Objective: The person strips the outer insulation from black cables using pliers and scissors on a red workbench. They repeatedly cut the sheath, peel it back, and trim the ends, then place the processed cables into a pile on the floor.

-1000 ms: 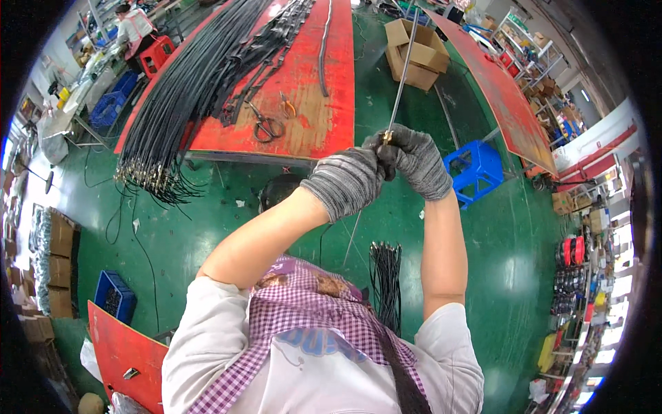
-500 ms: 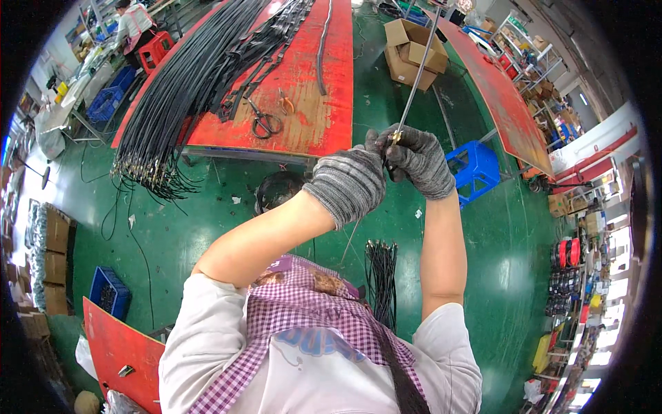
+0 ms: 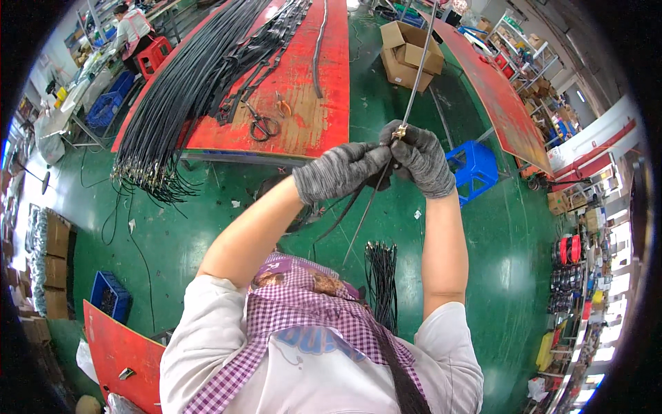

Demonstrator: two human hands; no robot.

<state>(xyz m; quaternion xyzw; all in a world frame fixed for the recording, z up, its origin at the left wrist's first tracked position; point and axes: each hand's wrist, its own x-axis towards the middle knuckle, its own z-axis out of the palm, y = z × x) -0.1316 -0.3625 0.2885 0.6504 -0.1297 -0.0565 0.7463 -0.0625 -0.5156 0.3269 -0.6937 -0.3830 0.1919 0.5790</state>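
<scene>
Both hands wear grey knitted gloves and meet in front of me, beyond the near end of the red table. My right hand [image 3: 426, 164] is closed around a small brass-coloured fitting [image 3: 400, 132]. From that fitting a long, thin silvery rod or cable [image 3: 418, 74] runs up past the top of the view. My left hand [image 3: 336, 172] has its fingers pressed together, their tips touching the right hand. A black cable [image 3: 347, 211] trails below the left fingers, apparently held in them. Another thin dark strand [image 3: 363, 215] hangs beneath the joined hands.
A red table [image 3: 314, 131] carries a thick bundle of black cables [image 3: 183, 90], scissors [image 3: 263, 127] and orange-handled pliers [image 3: 283, 105]. A blue stool [image 3: 474, 165] and cardboard box [image 3: 414, 58] stand right. More black cables [image 3: 381, 276] hang by my apron. A person [image 3: 134, 31] sits far left.
My left hand has drawn slightly left and its fingers have straightened toward the right hand. More black cable shows below it. The right hand stays nearly in place with the brass fitting.
</scene>
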